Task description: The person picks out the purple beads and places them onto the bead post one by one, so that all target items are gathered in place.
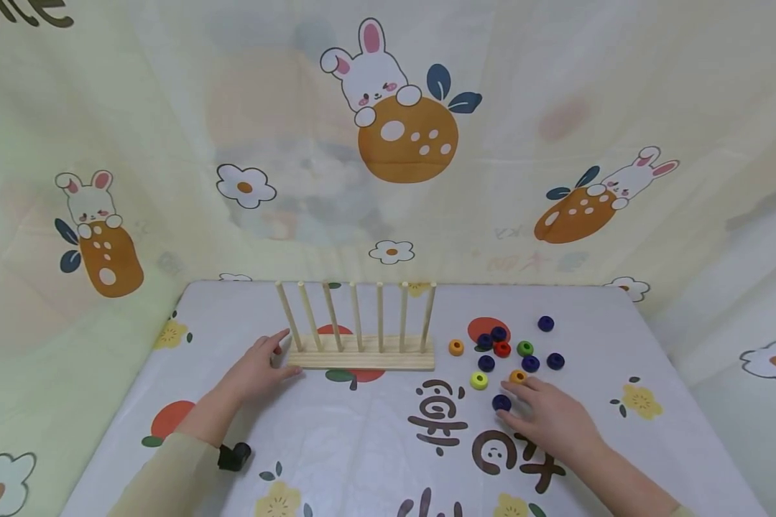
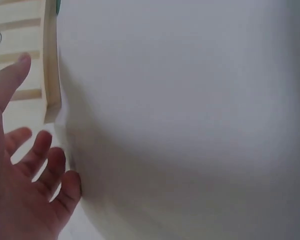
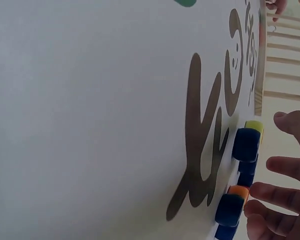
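A pale wooden rack [image 1: 362,361] with a row of several upright pegs stands on the table. My left hand [image 1: 259,370] is at its left end, thumb in front and fingers spread; whether they touch the wood is unclear. In the left wrist view, the rack's end [image 2: 51,95] lies beside the thumb. My right hand [image 1: 552,416] hovers by the small round beads, its fingers loosely spread. A dark blue bead [image 1: 501,402] is nearest its thumb, and an orange bead [image 1: 517,377] lies by its fingertips. In the right wrist view, a blue bead [image 3: 246,145] appears apart from the fingers.
Right of the rack lie several more dark blue beads [image 1: 555,361], a red bead [image 1: 501,349], a green bead [image 1: 525,348], a yellow-green bead [image 1: 479,380] and another orange bead [image 1: 455,347]. A printed cloth [image 1: 362,459] covers the table. A patterned curtain [image 1: 265,108] hangs behind.
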Demonstrator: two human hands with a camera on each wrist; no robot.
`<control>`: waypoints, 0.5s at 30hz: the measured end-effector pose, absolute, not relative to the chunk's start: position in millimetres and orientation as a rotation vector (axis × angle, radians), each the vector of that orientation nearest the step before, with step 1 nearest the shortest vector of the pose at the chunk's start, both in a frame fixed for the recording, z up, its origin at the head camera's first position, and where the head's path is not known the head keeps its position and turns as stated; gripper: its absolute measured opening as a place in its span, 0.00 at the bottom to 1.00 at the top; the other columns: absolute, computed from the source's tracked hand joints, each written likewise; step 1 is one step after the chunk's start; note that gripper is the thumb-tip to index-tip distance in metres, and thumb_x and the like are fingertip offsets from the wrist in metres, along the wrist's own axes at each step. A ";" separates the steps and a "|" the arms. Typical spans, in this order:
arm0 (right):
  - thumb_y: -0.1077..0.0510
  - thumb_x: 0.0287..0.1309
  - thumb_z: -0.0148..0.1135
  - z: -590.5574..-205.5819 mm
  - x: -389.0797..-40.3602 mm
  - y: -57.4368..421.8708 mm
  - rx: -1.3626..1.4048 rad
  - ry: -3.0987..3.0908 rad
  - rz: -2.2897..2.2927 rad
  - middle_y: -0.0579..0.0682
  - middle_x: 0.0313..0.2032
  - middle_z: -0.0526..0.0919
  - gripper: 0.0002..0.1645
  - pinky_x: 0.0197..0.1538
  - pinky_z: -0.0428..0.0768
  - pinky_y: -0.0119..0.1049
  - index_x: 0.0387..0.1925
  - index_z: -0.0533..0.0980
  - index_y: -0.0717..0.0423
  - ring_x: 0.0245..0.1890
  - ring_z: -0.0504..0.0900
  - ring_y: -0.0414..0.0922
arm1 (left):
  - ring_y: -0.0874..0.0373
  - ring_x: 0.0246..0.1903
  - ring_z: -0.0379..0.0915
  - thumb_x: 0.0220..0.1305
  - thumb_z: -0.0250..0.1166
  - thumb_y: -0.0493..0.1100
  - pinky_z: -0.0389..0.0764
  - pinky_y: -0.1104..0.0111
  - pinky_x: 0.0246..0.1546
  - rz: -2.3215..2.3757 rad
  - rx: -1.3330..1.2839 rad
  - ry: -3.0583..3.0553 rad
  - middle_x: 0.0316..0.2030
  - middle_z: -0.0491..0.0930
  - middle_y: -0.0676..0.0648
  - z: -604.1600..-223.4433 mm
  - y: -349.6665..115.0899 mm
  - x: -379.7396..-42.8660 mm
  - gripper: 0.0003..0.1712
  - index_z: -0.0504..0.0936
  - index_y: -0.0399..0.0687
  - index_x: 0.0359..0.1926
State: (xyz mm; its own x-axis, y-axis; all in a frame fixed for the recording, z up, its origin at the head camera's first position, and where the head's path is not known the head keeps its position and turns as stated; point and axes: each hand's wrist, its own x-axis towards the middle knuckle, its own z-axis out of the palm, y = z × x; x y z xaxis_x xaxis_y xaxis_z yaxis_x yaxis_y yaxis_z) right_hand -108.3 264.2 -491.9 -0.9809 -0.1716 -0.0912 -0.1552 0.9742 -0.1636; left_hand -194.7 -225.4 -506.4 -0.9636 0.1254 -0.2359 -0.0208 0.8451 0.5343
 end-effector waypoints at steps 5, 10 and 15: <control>0.35 0.52 0.71 -492.4 -111.0 260.3 -0.230 2.986 -0.223 0.57 0.52 0.81 0.34 0.50 0.78 0.57 0.56 0.81 0.49 0.52 0.79 0.58 | 0.50 0.43 0.68 0.56 0.74 0.58 0.71 0.56 0.46 0.812 0.137 2.719 0.45 0.72 0.44 -510.7 -231.5 -203.6 0.53 0.59 0.45 0.76; 0.36 0.51 0.71 -493.0 -114.1 258.8 -0.213 2.974 -0.217 0.57 0.50 0.82 0.33 0.48 0.79 0.56 0.55 0.82 0.49 0.48 0.81 0.56 | 0.51 0.43 0.66 0.56 0.74 0.57 0.68 0.58 0.44 0.836 0.168 2.689 0.42 0.71 0.45 -515.3 -237.0 -213.0 0.52 0.62 0.42 0.74; 0.38 0.51 0.72 -495.0 -116.4 257.8 -0.210 2.961 -0.216 0.54 0.47 0.83 0.29 0.47 0.80 0.54 0.51 0.84 0.49 0.44 0.82 0.53 | 0.51 0.43 0.66 0.55 0.74 0.58 0.67 0.58 0.43 0.843 0.138 2.661 0.39 0.70 0.45 -516.0 -236.8 -218.5 0.51 0.63 0.45 0.74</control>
